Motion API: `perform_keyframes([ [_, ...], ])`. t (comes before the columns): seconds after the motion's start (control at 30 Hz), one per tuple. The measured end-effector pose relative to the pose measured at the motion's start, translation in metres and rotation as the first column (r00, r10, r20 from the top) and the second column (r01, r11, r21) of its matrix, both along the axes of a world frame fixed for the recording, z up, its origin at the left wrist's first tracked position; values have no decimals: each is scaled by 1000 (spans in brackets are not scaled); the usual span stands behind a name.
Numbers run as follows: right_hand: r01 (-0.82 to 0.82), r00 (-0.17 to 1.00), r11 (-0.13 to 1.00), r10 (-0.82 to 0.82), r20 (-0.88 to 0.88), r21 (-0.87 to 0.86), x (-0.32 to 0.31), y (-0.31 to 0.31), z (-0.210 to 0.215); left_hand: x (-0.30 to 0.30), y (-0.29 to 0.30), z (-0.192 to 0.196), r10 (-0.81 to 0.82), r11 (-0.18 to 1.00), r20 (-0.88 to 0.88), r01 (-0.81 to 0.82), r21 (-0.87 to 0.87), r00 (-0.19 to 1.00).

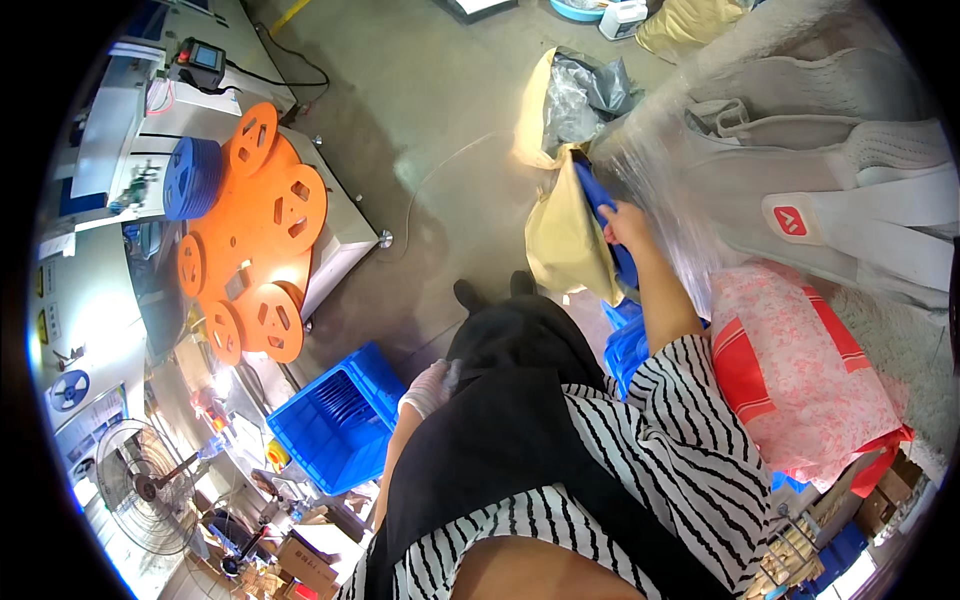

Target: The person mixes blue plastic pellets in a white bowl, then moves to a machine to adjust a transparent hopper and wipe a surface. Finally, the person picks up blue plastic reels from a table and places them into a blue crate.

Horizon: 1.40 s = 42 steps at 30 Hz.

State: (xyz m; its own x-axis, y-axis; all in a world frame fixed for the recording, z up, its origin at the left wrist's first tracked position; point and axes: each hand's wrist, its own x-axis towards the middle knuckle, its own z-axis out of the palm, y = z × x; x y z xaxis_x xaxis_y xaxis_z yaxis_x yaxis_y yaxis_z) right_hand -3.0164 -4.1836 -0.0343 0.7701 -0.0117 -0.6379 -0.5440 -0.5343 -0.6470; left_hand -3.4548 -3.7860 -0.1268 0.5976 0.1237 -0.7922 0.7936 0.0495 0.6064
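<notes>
My right hand (628, 228) is bare and stretched out to the right, its fingers closed on the edge of a dark blue flat piece (596, 194). That piece stands along the opening of a yellow sack (560, 236); its lower part is hidden. My left hand (428, 388), in a white glove, is low beside my black apron (470, 440). Something whitish shows at its fingertips, but I cannot make out the fingers or whether they hold it. A blue plastic crate (340, 465) with blue reels (345, 400) inside is just left of that hand.
At left stands a machine with an orange reel plate (240, 235) and a stack of blue reels (192, 178). A fan (147, 487) is at lower left. Right of me are a plastic-wrapped seat (820, 190), a pink-and-red bundle (800, 370) and another blue crate (627, 350).
</notes>
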Motion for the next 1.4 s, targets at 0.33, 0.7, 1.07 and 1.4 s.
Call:
perform_keyframes([
  [0.33, -289, 935, 938, 320, 154, -194, -20, -21, -36, -3, -10, 23, -294, 938, -90, 306, 161, 951],
  [0.7, -216, 974, 976, 216, 64, -5, -28, 13, -13, 108, -30, 146, -567, 759, -158, 588, 280, 808],
  [1.07, -134, 806, 676, 500, 317, -724, -76, 5, -85, 73, -33, 144, -558, 742, -224, 601, 296, 799],
  [1.4, -171, 847, 970, 235, -478, 173, -30, -14, -67, -71, -78, 48, -60, 994, -167, 74, 77, 984],
])
